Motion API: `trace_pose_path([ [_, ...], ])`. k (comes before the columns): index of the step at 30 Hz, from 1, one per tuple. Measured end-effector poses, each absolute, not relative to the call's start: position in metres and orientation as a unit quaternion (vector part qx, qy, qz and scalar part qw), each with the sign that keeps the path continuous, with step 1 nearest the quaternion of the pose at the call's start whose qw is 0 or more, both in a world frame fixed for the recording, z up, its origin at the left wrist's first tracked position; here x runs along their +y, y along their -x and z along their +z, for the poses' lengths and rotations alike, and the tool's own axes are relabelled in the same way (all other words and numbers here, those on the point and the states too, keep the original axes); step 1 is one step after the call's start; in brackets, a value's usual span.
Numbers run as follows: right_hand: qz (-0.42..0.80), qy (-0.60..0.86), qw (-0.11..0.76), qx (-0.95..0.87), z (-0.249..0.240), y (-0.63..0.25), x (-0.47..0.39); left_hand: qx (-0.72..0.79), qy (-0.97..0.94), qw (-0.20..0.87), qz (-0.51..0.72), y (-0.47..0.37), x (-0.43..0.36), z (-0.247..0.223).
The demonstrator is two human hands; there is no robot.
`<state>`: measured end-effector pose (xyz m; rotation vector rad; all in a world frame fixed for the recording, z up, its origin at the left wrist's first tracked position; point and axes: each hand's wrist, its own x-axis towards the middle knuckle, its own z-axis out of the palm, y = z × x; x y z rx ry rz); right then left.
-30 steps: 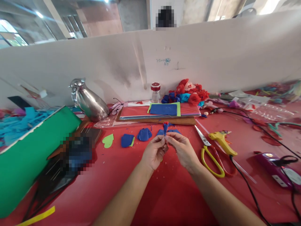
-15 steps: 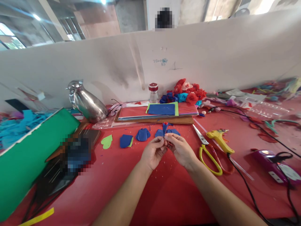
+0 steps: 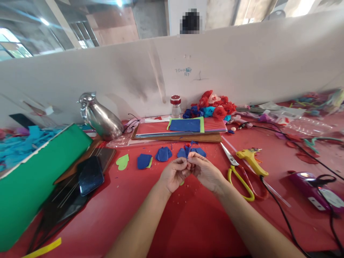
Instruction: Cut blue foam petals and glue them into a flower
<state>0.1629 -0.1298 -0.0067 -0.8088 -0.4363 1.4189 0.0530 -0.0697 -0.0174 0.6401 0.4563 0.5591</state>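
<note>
My left hand (image 3: 174, 173) and my right hand (image 3: 206, 170) meet above the middle of the red table. Both pinch the base of a small blue and red paper flower (image 3: 187, 148), upright between their fingertips. The fingers hide its lower end; a bit of light green shows below my left hand. Just behind the flower lie blue paper petals (image 3: 199, 152). To the left are a stack of blue petals (image 3: 163, 154), another blue stack with green beneath (image 3: 144, 161), and a light green heart-shaped paper piece (image 3: 123, 162).
Right of my hands lie scissors (image 3: 240, 181) and a yellow glue gun (image 3: 251, 160) with a black cord. A purple power strip (image 3: 311, 190) sits farther right. Behind are paper sheets (image 3: 185, 125), a jar (image 3: 175, 106) and paper flowers (image 3: 220, 109). A phone (image 3: 91, 175) and metal jug (image 3: 103, 120) are left.
The flower has dipped slightly and tipped so more of its red centre shows. A light green bit now appears below my left hand. Both hands keep their pinch.
</note>
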Motion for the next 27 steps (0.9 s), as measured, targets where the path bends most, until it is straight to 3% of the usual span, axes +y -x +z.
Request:
trace_pose_path([
  [14,0.530,0.415,0.705,-0.223,-0.016,-0.158,-0.125,0.254,-0.284,0.866,0.325,-0.058,-0.072,-0.016],
  [21,0.409,0.488,0.708,-0.307,-0.017,-0.157,-0.126,0.251,-0.331,0.829,0.375,-0.061,-0.075,-0.021],
  [24,0.364,0.499,0.708,-0.340,-0.016,-0.159,-0.128,0.281,-0.400,0.778,0.394,-0.060,-0.072,-0.020],
  [27,0.340,0.512,0.713,-0.337,-0.014,-0.163,-0.129,0.335,-0.509,0.653,0.450,-0.052,-0.060,-0.021],
])
